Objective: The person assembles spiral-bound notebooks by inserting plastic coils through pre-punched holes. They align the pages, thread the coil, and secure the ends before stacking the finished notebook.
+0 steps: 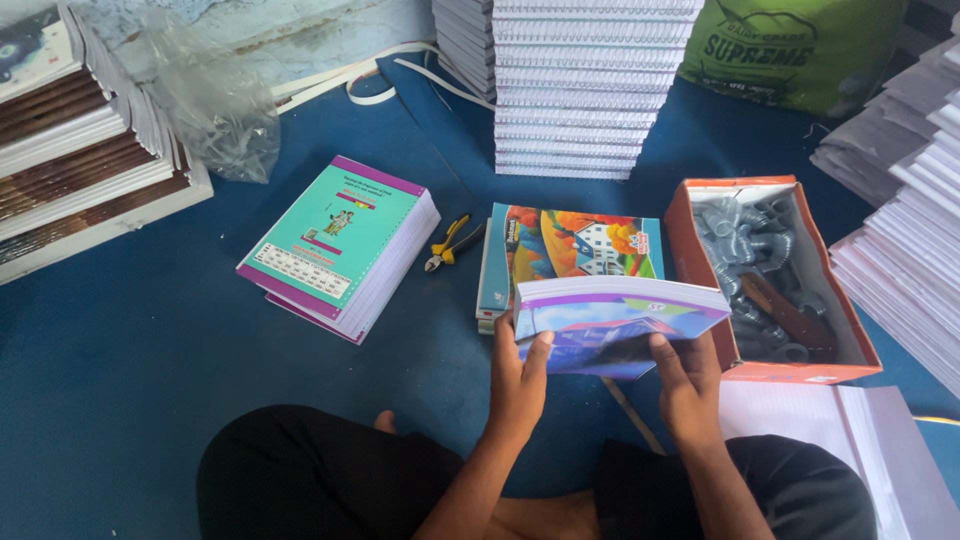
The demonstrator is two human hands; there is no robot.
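Both my hands hold a thick notebook block (618, 322) with a purple and blue cover, tilted up so its white page edges face me. My left hand (520, 378) grips its lower left edge, thumb on the cover. My right hand (688, 382) grips the lower right edge. Just behind the block lies a short stack of notebooks with a colourful house picture (575, 245) on the blue floor mat (120, 350).
A teal and purple notebook stack (340, 245) lies to the left, yellow-handled pliers (450, 243) beside it. An orange box of metal spiral coils (770, 275) stands at right. Tall spiral-bound stacks (585, 90), paper piles (900, 260), a green sack (790, 45) and a plastic bag (215, 110) surround me.
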